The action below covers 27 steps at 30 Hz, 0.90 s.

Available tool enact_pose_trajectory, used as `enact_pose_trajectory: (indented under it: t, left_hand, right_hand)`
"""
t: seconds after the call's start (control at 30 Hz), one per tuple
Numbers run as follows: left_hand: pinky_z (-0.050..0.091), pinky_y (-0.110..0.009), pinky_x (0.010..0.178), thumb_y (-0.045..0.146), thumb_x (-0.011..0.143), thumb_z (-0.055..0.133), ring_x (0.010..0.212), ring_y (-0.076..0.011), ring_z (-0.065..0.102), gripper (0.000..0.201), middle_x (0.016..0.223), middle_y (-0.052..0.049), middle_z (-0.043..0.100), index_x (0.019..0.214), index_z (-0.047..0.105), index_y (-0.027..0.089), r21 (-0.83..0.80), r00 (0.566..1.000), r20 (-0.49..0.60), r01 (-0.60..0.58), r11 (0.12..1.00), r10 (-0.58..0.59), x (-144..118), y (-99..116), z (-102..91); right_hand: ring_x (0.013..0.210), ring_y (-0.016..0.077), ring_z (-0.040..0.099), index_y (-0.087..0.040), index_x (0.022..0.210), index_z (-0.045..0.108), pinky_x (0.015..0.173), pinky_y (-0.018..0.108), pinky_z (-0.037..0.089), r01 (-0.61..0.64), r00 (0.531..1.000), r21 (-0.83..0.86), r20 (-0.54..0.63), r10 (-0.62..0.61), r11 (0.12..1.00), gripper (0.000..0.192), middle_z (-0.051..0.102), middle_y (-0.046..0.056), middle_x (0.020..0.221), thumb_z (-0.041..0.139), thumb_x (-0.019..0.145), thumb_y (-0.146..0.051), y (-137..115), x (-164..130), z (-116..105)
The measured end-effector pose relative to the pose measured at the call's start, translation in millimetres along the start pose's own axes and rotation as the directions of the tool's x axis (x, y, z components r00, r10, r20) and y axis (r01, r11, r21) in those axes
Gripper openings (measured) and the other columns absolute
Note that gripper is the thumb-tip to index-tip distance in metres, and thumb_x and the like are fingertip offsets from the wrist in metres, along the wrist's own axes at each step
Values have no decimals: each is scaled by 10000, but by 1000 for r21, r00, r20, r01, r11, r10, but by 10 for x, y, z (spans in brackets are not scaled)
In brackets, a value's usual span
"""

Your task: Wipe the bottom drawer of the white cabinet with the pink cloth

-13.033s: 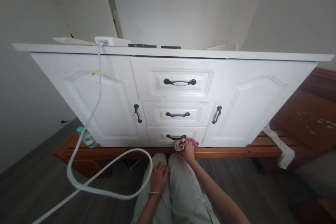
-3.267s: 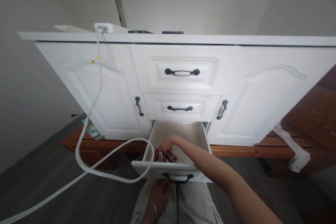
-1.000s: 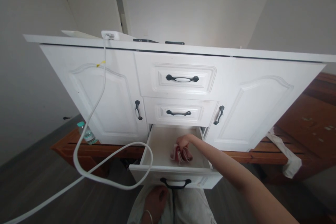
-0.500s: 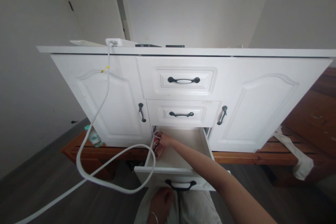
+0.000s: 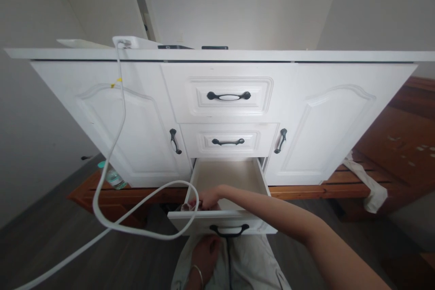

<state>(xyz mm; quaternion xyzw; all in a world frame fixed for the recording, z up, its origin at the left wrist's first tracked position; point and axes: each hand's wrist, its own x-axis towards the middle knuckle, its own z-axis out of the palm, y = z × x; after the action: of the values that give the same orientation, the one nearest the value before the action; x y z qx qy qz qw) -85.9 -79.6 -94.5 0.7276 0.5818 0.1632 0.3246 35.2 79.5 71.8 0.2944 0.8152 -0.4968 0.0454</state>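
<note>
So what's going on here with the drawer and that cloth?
A person is crouched in front of a white cabinet with its bottom drawer pulled open. Their right hand reaches into the drawer's front left corner, pressing a pinkish cloth against the inside, which looks like wiping. Their left hand rests on their lap. A white cable hangs from the cabinet top and loops in front of the drawer.
</note>
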Motion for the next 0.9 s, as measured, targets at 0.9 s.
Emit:
enact_pose_trajectory:
  t: [0.9]
  left_hand:
    - [480, -312, 941, 247, 908, 476, 997, -211, 687, 289, 1025, -52, 771, 960, 760, 225, -40, 1000, -20, 11, 999, -12, -40, 55, -51]
  right_hand:
    - [1353, 314, 439, -109, 1288, 523, 1053, 416, 414, -312, 891, -564, -453, 29, 765, 416, 504, 221, 1429, 505, 876, -56, 278, -22, -573]
